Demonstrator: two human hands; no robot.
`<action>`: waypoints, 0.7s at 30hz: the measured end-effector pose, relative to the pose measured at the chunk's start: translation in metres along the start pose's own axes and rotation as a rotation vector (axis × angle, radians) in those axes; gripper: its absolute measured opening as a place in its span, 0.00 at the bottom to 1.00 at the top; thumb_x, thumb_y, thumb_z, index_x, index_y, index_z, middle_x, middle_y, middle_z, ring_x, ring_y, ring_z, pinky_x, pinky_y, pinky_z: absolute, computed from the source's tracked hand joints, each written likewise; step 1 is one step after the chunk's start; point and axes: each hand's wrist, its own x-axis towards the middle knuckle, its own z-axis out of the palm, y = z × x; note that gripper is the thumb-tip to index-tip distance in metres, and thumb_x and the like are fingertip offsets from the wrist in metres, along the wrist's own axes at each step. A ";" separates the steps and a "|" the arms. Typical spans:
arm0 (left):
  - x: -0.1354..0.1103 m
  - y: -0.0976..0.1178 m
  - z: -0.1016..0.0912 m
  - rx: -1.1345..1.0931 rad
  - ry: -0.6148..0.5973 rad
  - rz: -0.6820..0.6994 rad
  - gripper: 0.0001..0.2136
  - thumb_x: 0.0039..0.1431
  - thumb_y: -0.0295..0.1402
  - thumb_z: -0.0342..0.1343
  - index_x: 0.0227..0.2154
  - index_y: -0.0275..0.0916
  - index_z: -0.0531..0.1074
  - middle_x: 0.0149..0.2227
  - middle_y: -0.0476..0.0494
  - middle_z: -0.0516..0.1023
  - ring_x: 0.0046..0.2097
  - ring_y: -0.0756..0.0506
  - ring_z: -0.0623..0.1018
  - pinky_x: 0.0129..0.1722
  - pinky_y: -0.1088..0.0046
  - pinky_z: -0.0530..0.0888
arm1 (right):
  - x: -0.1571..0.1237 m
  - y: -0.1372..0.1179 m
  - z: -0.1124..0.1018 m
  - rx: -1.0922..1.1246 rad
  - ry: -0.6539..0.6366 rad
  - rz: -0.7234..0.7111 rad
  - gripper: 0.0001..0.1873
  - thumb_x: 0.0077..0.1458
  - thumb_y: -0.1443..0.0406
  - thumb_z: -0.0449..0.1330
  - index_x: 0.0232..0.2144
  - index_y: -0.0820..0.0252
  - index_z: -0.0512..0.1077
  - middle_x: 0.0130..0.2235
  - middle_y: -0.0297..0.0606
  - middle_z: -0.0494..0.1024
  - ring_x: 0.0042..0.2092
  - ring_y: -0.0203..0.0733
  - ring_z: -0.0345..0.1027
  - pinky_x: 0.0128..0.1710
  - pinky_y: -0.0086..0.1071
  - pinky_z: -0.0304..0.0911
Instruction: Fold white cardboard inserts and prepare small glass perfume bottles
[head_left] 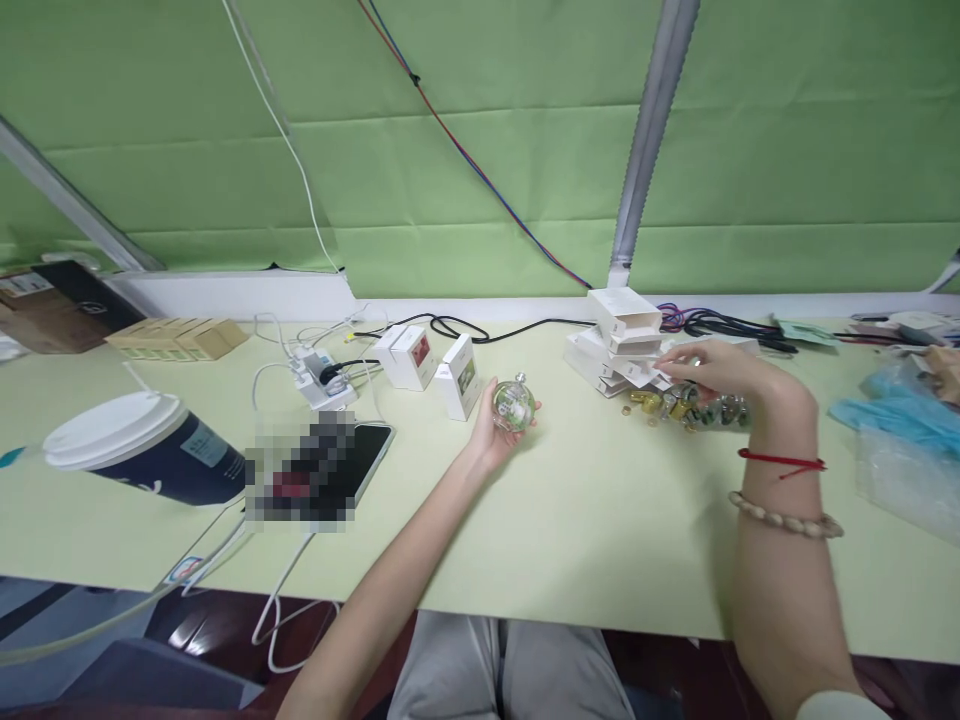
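Note:
My left hand [493, 430] is closed around a round clear glass perfume bottle [514, 405] with green inside and a small stopper-like top. It holds the bottle above the middle of the table. On the right, my right hand [716, 370] reaches over a heap of small gold and clear pieces [679, 408], beside a stack of open white boxes [622, 325]. Its fingers are bent together near the boxes' loose flaps, and what lies between them is hard to make out. Two upright white boxes, one with a red picture [409, 357] and one with a green picture [458, 380], stand behind the bottle.
A lidded dark blue cup [161, 445] and a phone [367, 455] lie at left, near a power strip [319, 378] and white cables. Yellowish boxes [176, 340] sit farther back. Black cables [739, 328] and blue plastic [892, 405] are at right.

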 end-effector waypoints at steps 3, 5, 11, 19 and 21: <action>0.000 -0.001 0.001 0.034 -0.069 0.035 0.23 0.58 0.51 0.44 0.40 0.34 0.67 0.33 0.40 0.74 0.26 0.48 0.75 0.15 0.80 0.66 | 0.000 0.009 0.000 -0.016 0.164 -0.040 0.15 0.53 0.59 0.56 0.42 0.59 0.72 0.33 0.37 0.74 0.19 0.30 0.62 0.22 0.27 0.61; -0.001 -0.002 0.002 0.066 -0.084 0.065 0.24 0.57 0.52 0.44 0.42 0.34 0.67 0.36 0.39 0.74 0.28 0.48 0.76 0.16 0.79 0.67 | 0.001 0.014 0.011 -0.041 0.245 -0.103 0.15 0.53 0.58 0.56 0.40 0.58 0.73 0.29 0.36 0.73 0.19 0.31 0.61 0.23 0.27 0.59; -0.006 -0.006 0.007 0.203 -0.037 0.146 0.22 0.53 0.46 0.55 0.42 0.32 0.66 0.42 0.35 0.72 0.38 0.43 0.76 0.31 0.69 0.75 | 0.014 0.049 0.072 0.037 0.110 -0.240 0.28 0.53 0.46 0.49 0.38 0.62 0.74 0.27 0.39 0.73 0.19 0.34 0.59 0.20 0.29 0.56; 0.008 -0.022 -0.006 0.538 0.199 0.432 0.19 0.40 0.38 0.65 0.32 0.35 0.64 0.34 0.45 0.73 0.35 0.50 0.73 0.37 0.74 0.69 | 0.010 0.069 0.086 -0.123 0.207 -0.165 0.17 0.52 0.55 0.50 0.37 0.56 0.73 0.27 0.35 0.73 0.32 0.39 0.66 0.31 0.28 0.54; 0.010 -0.022 -0.006 0.616 0.270 0.510 0.17 0.42 0.40 0.63 0.30 0.35 0.64 0.32 0.47 0.71 0.34 0.52 0.71 0.36 0.76 0.67 | 0.006 0.067 0.086 -0.156 0.182 -0.130 0.15 0.51 0.58 0.51 0.36 0.56 0.73 0.27 0.34 0.73 0.33 0.39 0.66 0.31 0.28 0.52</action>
